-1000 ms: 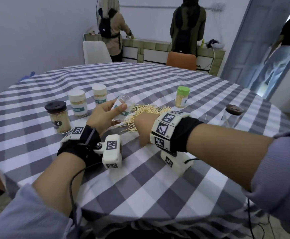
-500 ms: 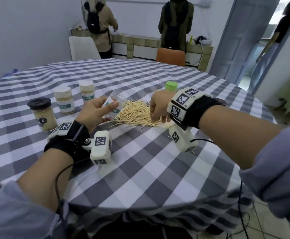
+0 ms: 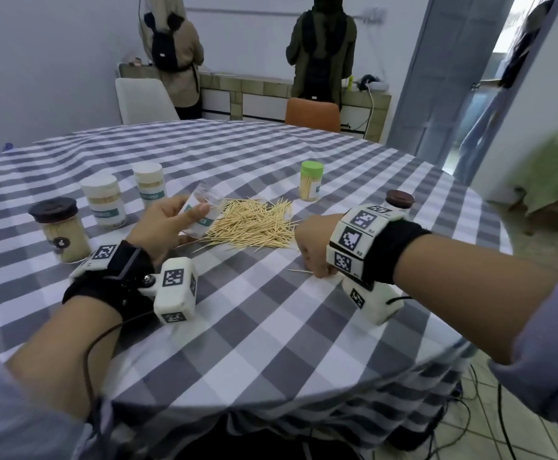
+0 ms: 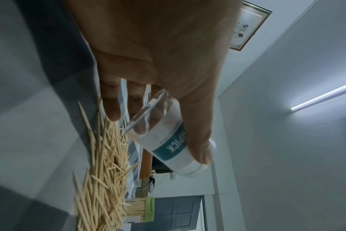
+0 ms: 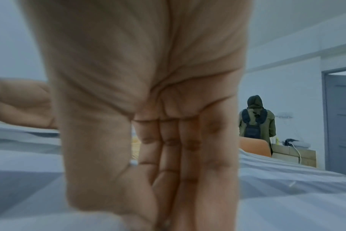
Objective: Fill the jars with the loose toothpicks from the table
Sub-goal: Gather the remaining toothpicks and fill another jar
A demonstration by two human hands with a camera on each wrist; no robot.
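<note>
My left hand [image 3: 171, 224] grips a clear, empty jar with a teal label [image 3: 201, 212], tilted with its mouth up and away, at the left edge of the loose toothpick pile [image 3: 251, 224]. In the left wrist view the thumb lies along the jar [image 4: 168, 137] above the pile [image 4: 105, 179]. My right hand [image 3: 314, 254] is right of the pile with its fingers pointing down at the cloth. Thumb and fingertips meet there [image 5: 162, 217] at the end of a stray toothpick [image 3: 295, 270].
On the checked table [image 3: 271, 327] stand a filled dark-lidded jar [image 3: 60, 234], two white-lidded jars [image 3: 105, 200] [image 3: 149, 184], a green-lidded jar [image 3: 311, 185] and a brown-lidded jar [image 3: 400, 199] behind my right wrist. Two people stand at the far counter.
My right hand left the pile and came down to the right and nearer, onto the cloth at a stray toothpick. The left hand kept hold of the tilted jar.
</note>
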